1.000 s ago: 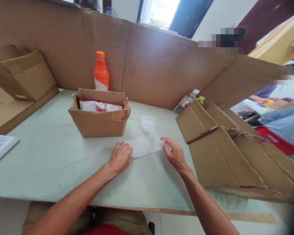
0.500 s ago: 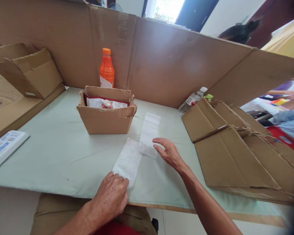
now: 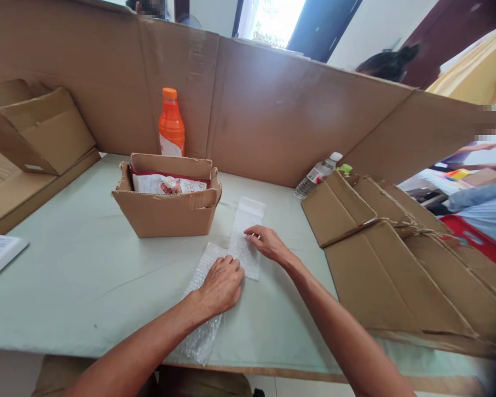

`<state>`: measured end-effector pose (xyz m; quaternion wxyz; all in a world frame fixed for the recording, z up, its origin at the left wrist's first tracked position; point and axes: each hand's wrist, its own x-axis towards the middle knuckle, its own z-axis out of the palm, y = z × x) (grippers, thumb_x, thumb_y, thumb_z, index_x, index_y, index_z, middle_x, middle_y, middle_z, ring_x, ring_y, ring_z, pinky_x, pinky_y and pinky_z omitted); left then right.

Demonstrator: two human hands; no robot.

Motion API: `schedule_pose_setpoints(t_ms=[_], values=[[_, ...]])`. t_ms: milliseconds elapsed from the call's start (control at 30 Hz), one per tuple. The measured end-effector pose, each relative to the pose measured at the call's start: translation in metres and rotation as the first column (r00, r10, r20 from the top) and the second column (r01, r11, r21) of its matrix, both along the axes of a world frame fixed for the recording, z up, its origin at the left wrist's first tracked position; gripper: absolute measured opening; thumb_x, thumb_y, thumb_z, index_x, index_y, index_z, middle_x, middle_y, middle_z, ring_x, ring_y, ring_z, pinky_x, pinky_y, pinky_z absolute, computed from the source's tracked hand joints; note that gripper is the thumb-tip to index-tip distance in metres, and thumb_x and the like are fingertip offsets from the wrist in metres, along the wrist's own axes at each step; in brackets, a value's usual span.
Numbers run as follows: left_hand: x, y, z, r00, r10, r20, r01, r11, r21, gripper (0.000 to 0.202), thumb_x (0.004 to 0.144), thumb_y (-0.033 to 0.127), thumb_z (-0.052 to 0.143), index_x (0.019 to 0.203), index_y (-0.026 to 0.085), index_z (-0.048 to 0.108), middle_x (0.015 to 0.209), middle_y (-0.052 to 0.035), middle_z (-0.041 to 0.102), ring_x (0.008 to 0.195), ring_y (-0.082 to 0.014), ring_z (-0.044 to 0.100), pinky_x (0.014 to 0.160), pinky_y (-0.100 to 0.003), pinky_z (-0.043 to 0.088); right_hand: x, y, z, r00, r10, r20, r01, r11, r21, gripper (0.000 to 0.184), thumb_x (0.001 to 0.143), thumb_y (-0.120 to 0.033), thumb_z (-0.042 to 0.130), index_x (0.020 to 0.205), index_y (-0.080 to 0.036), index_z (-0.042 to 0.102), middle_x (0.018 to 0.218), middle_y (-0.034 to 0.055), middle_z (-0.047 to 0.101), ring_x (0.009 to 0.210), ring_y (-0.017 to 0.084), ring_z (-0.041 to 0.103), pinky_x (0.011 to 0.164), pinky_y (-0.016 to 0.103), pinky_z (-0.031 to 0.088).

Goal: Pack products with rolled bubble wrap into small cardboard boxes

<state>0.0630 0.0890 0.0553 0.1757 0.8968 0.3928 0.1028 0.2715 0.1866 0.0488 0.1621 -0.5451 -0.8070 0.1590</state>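
Observation:
Two strips of clear bubble wrap lie on the pale green cloth, one close to me and one farther off. My left hand (image 3: 223,284) is over the upper right part of the near bubble wrap (image 3: 203,341), by the edge of the far piece. Its fingers are bent downward, slightly apart, with their tips partly hidden. My right hand (image 3: 267,242) hovers at or touches the right edge of the far bubble wrap (image 3: 248,209), thumb and fingers apart. An open cardboard box (image 3: 173,216) stands beyond my left hand, with printed packets (image 3: 184,185) inside.
Behind the box stands an orange bottle (image 3: 172,129) against a tall cardboard wall (image 3: 264,105). A clear bottle (image 3: 318,175) leans at the back right, beside several cardboard boxes (image 3: 388,275). A white device (image 3: 2,253) and another cardboard box (image 3: 58,129) are on the left.
My left hand has let go of the near bubble wrap's close end and moved forward and right. My right hand has come slightly closer to the far piece. The view has shifted a little.

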Motion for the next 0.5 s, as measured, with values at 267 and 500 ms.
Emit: schedule_pose_setpoints(t_ms=[267,500], values=[[0.002,-0.002,-0.013,1.000,0.018,-0.015,-0.019,0.999,-0.028,0.009,0.085,0.015,0.062,0.093,0.018,0.063,0.108,-0.0100,0.065,0.107,-0.0294,0.055,0.090,-0.045,0.047,0.014,0.134,-0.009,0.996,-0.091,-0.022,0.093,0.993,0.068,0.041,0.075,-0.009,0.054,0.109,-0.016,0.076,0.118,0.0107,0.076,0.116,0.027,0.067,0.104,0.039,0.051],[-0.002,0.000,-0.013,0.996,0.031,0.083,-0.026,0.997,-0.071,0.011,0.085,0.018,0.064,0.096,0.019,0.066,0.117,-0.0098,0.066,0.112,-0.0290,0.056,0.095,-0.045,0.049,0.040,0.117,0.002,0.946,-0.281,-0.161,0.318,0.901,0.293,0.061,0.082,-0.016,0.050,0.143,-0.015,0.053,0.155,0.0179,0.047,0.147,0.033,0.039,0.119,0.059,0.033]])
